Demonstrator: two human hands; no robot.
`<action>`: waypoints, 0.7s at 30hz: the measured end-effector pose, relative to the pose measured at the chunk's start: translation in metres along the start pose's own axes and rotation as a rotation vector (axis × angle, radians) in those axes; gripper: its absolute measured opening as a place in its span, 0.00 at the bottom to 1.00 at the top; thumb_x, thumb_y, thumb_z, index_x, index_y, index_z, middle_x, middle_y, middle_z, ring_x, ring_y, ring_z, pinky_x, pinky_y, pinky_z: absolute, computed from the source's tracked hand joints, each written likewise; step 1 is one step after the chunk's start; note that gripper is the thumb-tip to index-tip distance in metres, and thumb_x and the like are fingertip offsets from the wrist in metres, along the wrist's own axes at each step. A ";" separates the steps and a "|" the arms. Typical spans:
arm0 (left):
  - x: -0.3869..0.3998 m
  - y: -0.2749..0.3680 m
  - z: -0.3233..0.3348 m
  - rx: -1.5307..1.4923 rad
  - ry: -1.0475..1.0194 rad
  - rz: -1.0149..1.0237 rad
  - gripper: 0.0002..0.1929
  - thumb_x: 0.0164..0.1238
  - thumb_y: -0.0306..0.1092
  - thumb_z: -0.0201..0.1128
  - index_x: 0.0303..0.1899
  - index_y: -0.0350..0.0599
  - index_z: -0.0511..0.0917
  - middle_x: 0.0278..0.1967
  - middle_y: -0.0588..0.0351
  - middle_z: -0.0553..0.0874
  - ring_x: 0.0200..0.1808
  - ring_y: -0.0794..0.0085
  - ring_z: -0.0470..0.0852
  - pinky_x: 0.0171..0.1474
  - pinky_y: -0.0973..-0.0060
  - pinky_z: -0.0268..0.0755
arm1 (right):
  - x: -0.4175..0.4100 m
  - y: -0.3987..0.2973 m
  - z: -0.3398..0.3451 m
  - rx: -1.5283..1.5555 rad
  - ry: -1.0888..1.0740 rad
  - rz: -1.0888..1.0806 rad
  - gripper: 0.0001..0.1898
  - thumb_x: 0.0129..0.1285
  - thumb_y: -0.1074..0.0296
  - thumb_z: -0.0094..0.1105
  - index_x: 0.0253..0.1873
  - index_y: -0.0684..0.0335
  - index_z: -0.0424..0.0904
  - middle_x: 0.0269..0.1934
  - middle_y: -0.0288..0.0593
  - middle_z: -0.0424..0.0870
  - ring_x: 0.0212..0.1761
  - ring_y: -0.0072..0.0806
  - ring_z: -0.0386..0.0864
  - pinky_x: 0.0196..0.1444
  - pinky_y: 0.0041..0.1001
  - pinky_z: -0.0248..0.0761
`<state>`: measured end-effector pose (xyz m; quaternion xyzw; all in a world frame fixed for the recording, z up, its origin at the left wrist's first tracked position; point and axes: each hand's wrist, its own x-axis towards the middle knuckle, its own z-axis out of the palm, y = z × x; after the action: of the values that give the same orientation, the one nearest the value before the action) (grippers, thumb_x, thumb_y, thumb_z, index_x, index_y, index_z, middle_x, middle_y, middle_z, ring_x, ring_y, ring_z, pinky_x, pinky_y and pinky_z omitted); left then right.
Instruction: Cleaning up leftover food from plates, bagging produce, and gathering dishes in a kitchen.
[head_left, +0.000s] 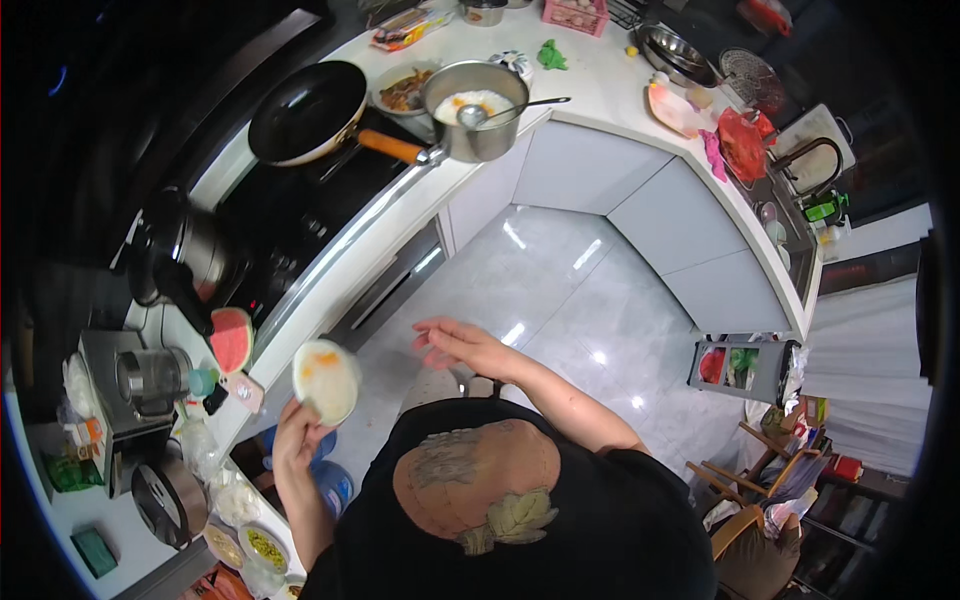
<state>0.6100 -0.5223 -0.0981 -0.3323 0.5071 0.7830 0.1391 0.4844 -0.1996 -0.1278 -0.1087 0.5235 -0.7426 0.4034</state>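
Observation:
My left hand grips the rim of a white bowl filled with pale rice porridge with orange pieces on top. The bowl is slightly blurred. My right hand is empty, its fingers apart, over the floor in front of my body. Further ahead, a steel saucepan stands at the counter's edge beside the hob. Similar porridge shows inside it, and a ladle rests in it with its handle over the rim. The nearest thing on the counter beyond the bowl is a cut piece of watermelon.
A black frying pan has its wooden handle reaching toward the hob's front edge. A pressure cooker stands on the hob's left. Near the bowl lies a phone. Blue water bottles stand below the counter. A sink is at right.

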 end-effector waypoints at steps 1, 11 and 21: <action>0.022 0.007 0.025 0.012 -0.075 -0.024 0.27 0.54 0.17 0.46 0.60 0.28 0.62 0.52 0.38 0.77 0.52 0.52 0.81 0.49 0.61 0.81 | 0.002 -0.008 -0.013 -0.030 0.059 -0.060 0.27 0.72 0.46 0.40 0.63 0.63 0.65 0.50 0.42 0.76 0.47 0.26 0.76 0.52 0.27 0.71; 0.161 0.120 0.232 0.136 -0.497 -0.024 0.29 0.55 0.21 0.50 0.62 0.25 0.59 0.52 0.33 0.77 0.49 0.45 0.82 0.51 0.64 0.79 | 0.014 -0.108 -0.201 0.542 0.466 -0.236 0.28 0.71 0.42 0.38 0.60 0.63 0.63 0.50 0.52 0.76 0.47 0.35 0.78 0.52 0.35 0.74; 0.286 0.224 0.344 0.212 -0.422 0.037 0.31 0.53 0.26 0.49 0.63 0.31 0.57 0.54 0.40 0.75 0.50 0.56 0.81 0.47 0.64 0.81 | 0.111 -0.203 -0.338 1.059 0.287 0.011 0.28 0.71 0.46 0.39 0.56 0.73 0.59 0.55 0.67 0.71 0.51 0.46 0.78 0.51 0.37 0.77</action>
<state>0.1433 -0.3513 -0.0395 -0.1354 0.5522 0.7799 0.2618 0.1159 -0.0201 -0.1258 0.2144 0.1287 -0.9097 0.3314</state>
